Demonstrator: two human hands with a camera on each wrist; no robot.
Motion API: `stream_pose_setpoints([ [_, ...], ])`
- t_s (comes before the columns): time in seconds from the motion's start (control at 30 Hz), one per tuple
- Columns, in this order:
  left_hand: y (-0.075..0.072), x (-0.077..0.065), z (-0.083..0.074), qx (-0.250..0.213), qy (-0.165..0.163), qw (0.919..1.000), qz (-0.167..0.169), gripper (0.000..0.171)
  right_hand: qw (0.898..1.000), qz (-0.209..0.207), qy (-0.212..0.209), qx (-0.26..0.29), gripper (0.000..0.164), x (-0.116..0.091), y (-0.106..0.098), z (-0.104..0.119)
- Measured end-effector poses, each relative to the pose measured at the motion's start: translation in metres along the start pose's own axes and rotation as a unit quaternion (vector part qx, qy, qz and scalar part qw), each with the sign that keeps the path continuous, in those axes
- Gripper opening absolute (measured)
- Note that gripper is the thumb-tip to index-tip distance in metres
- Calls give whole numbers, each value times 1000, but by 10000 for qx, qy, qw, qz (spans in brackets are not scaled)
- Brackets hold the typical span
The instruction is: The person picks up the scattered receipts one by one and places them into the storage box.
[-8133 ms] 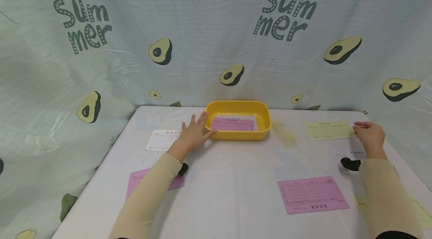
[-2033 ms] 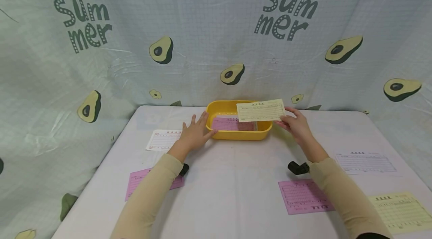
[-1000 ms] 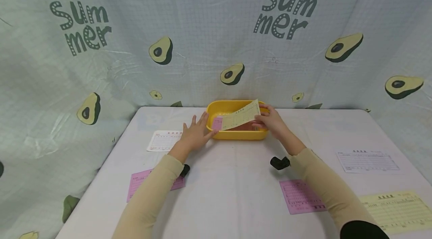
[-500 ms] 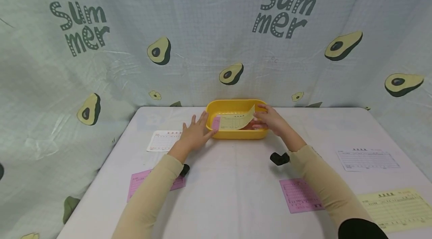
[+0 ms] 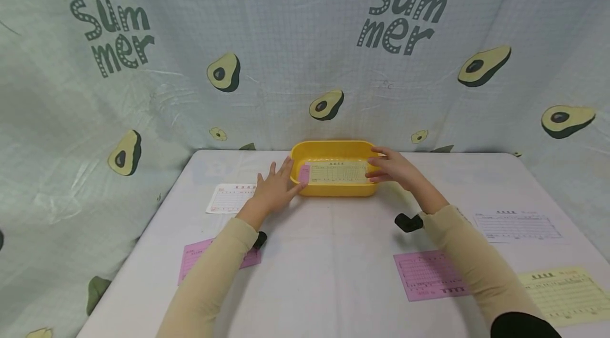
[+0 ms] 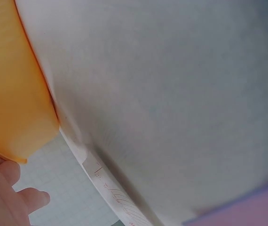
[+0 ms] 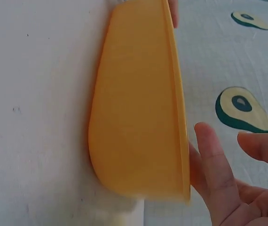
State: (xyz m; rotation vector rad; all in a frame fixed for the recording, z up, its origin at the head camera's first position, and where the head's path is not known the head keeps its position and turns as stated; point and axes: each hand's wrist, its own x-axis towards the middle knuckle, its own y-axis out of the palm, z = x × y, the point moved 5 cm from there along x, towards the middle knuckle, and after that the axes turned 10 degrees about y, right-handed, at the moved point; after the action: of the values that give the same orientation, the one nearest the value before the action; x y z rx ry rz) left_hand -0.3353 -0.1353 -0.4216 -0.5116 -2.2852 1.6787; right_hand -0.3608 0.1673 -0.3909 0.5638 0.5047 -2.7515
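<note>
Inside a yellow plastic basin [image 5: 333,190], a pale yellow printed form slip [image 5: 339,172] lies flat, with a strip of a pink slip [image 5: 304,174] showing at its left end. My left hand [image 5: 274,192] has its fingers spread against the basin's left end; in the left wrist view its fingertips touch the rim of the orange-looking basin [image 6: 16,84]. Over the right rim is my right hand [image 5: 393,168], fingers apart and holding nothing. The right wrist view shows that hand [image 7: 237,188] with loosely bent, parted fingers beside the basin wall [image 7: 136,103].
On the white table [image 5: 329,274] lie a white slip [image 5: 230,198] and a pink slip [image 5: 195,257] at left, partly under the left arm. At right are another pink slip [image 5: 424,274], a bluish-white slip [image 5: 517,225] and a larger yellow slip [image 5: 569,295]. A printed curtain [image 5: 276,36] hangs behind.
The yellow slip went from the table's back right into the basin. My right hand let it go, and it dropped flat over the pink slip. That hand drew slightly right; the left stayed put.
</note>
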Motion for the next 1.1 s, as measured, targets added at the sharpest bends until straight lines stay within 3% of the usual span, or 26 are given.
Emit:
stream_pose_setpoints([
  [0.33, -2, 0, -1, -40, -27, 10000, 43, 88, 9998, -170, -52, 84, 53, -8, -21, -4],
  [0.8, -1, 0, 1, -19, 23, 10000, 3, 88, 9977, -527, -397, 153, 54, -39, -59, -19],
  [1.1, 0, -1, 2, -55, 14, 10000, -30, 89, 9898, -912, -1028, -373, 51, -68, -87, -27],
])
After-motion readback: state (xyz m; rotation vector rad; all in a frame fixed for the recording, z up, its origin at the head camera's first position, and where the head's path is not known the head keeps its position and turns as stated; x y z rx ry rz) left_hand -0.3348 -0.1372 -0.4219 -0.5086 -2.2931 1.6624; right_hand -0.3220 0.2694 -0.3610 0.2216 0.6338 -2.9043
